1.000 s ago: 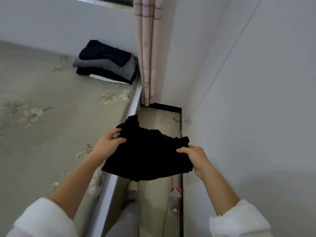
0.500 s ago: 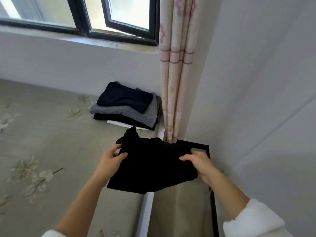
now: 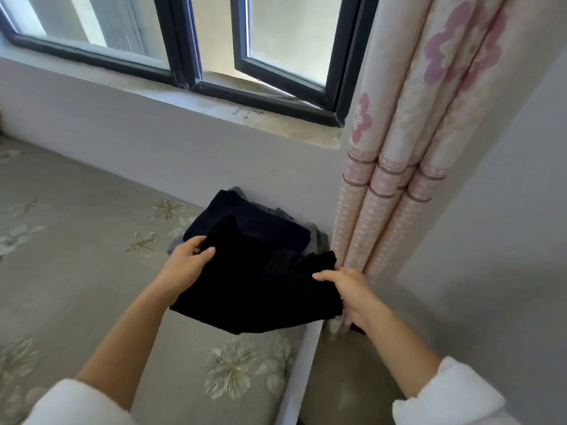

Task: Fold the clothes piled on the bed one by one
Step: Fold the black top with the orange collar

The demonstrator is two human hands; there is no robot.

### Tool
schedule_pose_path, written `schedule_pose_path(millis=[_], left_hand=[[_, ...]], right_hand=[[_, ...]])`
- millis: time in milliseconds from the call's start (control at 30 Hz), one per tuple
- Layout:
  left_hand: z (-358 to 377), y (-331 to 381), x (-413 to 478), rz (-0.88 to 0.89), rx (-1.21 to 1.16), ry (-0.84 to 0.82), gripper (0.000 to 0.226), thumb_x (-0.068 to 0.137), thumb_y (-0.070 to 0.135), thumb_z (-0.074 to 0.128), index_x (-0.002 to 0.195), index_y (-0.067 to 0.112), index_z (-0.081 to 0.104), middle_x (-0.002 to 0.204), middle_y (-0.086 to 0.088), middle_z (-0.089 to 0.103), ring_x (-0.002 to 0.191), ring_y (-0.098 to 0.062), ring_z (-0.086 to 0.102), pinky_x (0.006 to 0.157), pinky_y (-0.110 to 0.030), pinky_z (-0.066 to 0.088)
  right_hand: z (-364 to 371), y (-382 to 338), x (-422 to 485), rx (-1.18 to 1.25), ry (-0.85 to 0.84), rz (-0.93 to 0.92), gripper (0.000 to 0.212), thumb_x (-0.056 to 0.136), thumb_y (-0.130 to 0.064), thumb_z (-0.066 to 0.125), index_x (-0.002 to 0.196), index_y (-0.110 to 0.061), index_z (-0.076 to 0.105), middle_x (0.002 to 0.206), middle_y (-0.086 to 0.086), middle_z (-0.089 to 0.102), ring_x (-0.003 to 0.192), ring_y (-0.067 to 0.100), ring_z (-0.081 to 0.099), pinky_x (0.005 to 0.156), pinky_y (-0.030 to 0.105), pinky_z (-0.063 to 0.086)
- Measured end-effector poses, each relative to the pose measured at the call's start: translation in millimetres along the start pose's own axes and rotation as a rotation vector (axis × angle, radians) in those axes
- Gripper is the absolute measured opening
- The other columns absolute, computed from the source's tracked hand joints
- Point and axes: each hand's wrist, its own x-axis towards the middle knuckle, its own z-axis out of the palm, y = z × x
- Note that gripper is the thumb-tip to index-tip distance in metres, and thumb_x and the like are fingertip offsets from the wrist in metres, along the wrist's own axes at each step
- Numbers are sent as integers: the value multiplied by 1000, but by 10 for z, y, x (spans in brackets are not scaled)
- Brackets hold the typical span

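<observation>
While a stack of folded clothes sits on the bed below the window, the left hand and right hand grip opposite edges of a folded black garment held just above that stack, beside the curtain.

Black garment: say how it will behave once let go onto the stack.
Probably floppy: the black garment sags between the left hand and right hand. Likely light, since mere pinches carry it. Its folds may slump open on the stack.
</observation>
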Motion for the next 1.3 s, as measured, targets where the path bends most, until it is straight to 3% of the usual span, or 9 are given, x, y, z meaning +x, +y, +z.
schedule_pose_path(millis=[267, 433, 533, 633, 733, 800, 867, 1067, 1300], left_hand=[[-128, 545, 1715, 25, 147, 77, 36, 102, 16, 40, 137, 16, 47, 120, 0, 59, 94, -11, 58, 74, -27, 45], [-207, 451, 2431, 71, 357, 228, 33, 99, 20, 46, 131, 19, 54, 120, -8, 63, 110, -28, 58, 85, -37, 45], [-93, 73, 2603, -160, 592, 392, 47, 99, 28, 42, 145, 21, 34, 138, -21, 43, 127, -39, 41, 103, -50, 34], [189, -346, 2512, -276, 721, 313, 55, 100, 39, 34, 150, 23, 21, 153, -19, 21, 141, -37, 16, 113, -58, 11], [498, -641, 2358, -169, 785, 247, 58, 100, 48, 26, 152, 27, 14, 160, -10, 1, 147, -27, -5, 116, -50, -2], [649, -781, 2304, -153, 808, 208, 61, 99, 52, 22, 153, 29, 6, 161, -9, -8, 147, -25, -14, 116, -47, -5], [752, -911, 2273, -186, 834, 178, 65, 98, 54, 21, 153, 27, -1, 160, -12, -13, 146, -28, -18, 116, -47, -6], [848, -1225, 2229, -286, 898, 41, 71, 97, 57, 17, 149, 26, -19, 156, -15, -24, 143, -33, -23, 117, -48, -7], [506, -996, 2272, -333, 749, -177, 70, 98, 54, 34, 153, 29, -2, 160, -11, -13, 146, -31, -15, 118, -45, 2]], right_hand=[[354, -722, 1393, 106, -10, 38, 35, 76, -9, 74, 110, -4, 67, 105, 11, 72, 94, 26, 69, 81, 38, 56], [503, -622, 1928, 145, -19, 147, 35, 81, -15, 73, 114, -9, 61, 109, 3, 69, 97, 21, 66, 79, 37, 54], [587, -363, 2061, -60, 30, 243, 29, 85, -17, 68, 110, -12, 54, 106, 2, 64, 91, 19, 62, 70, 37, 52], [640, -135, 2130, -477, 116, 259, 63, 87, -20, 65, 140, -7, 34, 138, 12, 44, 122, 30, 48, 95, 39, 45], [721, -107, 2178, -990, 133, -133, 74, 90, -35, 58, 150, -18, 19, 156, 4, 19, 142, 24, 21, 109, 43, 29], [817, -117, 2256, -1100, -65, -411, 66, 96, -39, 48, 152, -31, 14, 161, -6, 5, 147, 17, 4, 115, 40, 18], [880, -77, 2352, -1228, -282, -511, 60, 100, -40, 37, 152, -38, 8, 162, -8, -4, 148, 14, -9, 118, 38, 7], [897, 126, 2501, -1501, -557, -349, 55, 105, -38, 24, 154, -33, -1, 162, 0, -9, 148, 20, -12, 121, 39, 4], [1016, -98, 2486, -1664, -564, -300, 61, 102, -33, 36, 154, -27, 4, 162, 6, 2, 149, 26, 2, 117, 46, 19]])
